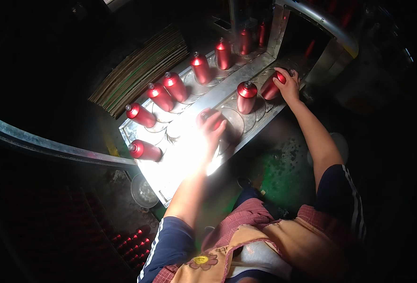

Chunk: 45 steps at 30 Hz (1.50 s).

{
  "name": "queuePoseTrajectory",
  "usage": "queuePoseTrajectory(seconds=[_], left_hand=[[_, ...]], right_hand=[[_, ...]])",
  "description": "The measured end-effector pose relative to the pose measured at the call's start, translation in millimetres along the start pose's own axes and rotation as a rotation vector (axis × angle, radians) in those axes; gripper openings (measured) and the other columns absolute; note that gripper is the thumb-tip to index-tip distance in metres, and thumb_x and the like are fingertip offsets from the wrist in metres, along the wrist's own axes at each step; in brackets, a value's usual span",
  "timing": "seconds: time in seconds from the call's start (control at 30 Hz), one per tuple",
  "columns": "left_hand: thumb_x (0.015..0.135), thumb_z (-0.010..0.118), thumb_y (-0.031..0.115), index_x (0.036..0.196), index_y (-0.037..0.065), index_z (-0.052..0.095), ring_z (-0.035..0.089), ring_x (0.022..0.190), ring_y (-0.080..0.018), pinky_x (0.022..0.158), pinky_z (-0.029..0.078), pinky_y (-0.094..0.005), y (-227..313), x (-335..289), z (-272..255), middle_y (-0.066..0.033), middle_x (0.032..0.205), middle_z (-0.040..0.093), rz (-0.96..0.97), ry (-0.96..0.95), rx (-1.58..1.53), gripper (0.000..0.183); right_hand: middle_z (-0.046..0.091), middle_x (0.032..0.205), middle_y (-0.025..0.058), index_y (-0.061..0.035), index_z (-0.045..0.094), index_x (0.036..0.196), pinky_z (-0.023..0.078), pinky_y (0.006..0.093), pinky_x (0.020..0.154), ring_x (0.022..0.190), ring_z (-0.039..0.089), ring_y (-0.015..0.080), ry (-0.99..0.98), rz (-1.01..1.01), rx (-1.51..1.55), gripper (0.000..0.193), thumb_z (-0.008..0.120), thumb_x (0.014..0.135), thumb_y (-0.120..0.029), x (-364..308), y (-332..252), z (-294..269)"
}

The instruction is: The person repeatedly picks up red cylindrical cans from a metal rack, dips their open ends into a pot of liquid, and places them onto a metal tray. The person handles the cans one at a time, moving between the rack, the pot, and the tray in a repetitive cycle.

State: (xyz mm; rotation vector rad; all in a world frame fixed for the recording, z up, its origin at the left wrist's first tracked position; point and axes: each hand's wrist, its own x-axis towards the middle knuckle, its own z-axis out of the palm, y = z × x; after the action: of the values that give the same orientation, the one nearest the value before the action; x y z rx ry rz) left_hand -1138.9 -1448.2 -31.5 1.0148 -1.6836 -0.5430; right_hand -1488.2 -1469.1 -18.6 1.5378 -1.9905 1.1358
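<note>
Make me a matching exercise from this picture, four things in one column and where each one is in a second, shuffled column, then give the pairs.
Column one:
1. left hand
2. right hand
3. stack of flat ribbed sheets
4. round metal bowl

Column two:
A. left of the shiny metal conveyor tray, beyond the bottle rows
B. on a red metal bottle at the tray's far right
C. below the tray's near end
D. on a red metal bottle mid-tray, in bright glare

Pairs: 1-D, 2-B, 3-A, 4-C

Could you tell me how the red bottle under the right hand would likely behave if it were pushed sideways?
The red bottle looks tall and narrow-necked, so it would probably tip easily. Its glossy metallic skin suggests a slippery, rigid surface. The right hand grips it near the shoulder, steadying it.
</note>
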Motion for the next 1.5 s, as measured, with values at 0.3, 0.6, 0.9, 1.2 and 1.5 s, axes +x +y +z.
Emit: queuePoseTrajectory(seconds=[0.3,0.6,0.9,1.2,1.5], left_hand=[[0.069,0.082,0.022,0.105,0.025,0.076,0.040,0.129,-0.0455,0.108,0.037,-0.0503,12.2,35.1,105.2,-0.0173,0.147,0.042,0.113,-0.172,0.219,0.037],[0.087,0.069,0.007,0.107,0.009,0.075,0.067,0.099,-0.0225,0.090,0.051,-0.0319,57.4,-128.7,-50.8,-0.0091,0.112,0.069,-0.370,-0.268,-0.267,0.021],[0.087,0.072,0.008,0.111,0.004,0.073,0.066,0.085,-0.0094,0.079,0.052,-0.0228,-57.9,-498.4,-333.0,-0.0042,0.103,0.069,-1.014,0.231,-0.366,0.024],[0.080,0.074,0.013,0.115,0.008,0.071,0.068,0.102,-0.0269,0.088,0.052,-0.0358,-176.9,-851.2,-508.7,-0.0139,0.108,0.070,-1.342,0.522,0.180,0.035],[0.067,0.085,0.021,0.148,0.021,0.045,0.033,0.138,-0.0465,0.110,0.034,-0.0562,-392.4,-910.8,-421.1,-0.0256,0.158,0.023,-1.271,0.687,0.706,0.091]], right_hand=[[0.035,0.150,0.0247,-0.0440,0.059,0.133,0.035,0.0475,0.111,0.132,0.038,0.0453,-0.204,0.248,-0.137,0.056,0.076,0.082,-0.030,59.8,82.1,68.0],[0.061,0.096,0.0097,0.0012,0.068,0.098,0.049,0.0237,0.072,0.083,0.059,0.0148,-0.159,0.009,0.978,0.022,0.057,0.085,0.016,-81.2,-94.6,-68.0],[0.059,0.101,0.0069,-0.0007,0.071,0.102,0.049,0.0239,0.074,0.081,0.060,0.0123,-1.276,-0.130,1.181,0.022,0.057,0.089,0.010,-412.2,-428.7,-93.6],[0.057,0.131,0.0132,-0.0138,0.065,0.127,0.049,0.0339,0.099,0.119,0.057,0.0272,-1.828,-0.584,0.766,0.045,0.067,0.083,-0.002,-629.7,-605.0,-7.6],[0.016,0.160,0.0236,-0.0397,0.045,0.145,0.036,0.0499,0.113,0.136,0.031,0.0491,-1.472,-1.497,0.228,0.074,0.073,0.080,-0.021,-896.5,-717.5,309.0]])
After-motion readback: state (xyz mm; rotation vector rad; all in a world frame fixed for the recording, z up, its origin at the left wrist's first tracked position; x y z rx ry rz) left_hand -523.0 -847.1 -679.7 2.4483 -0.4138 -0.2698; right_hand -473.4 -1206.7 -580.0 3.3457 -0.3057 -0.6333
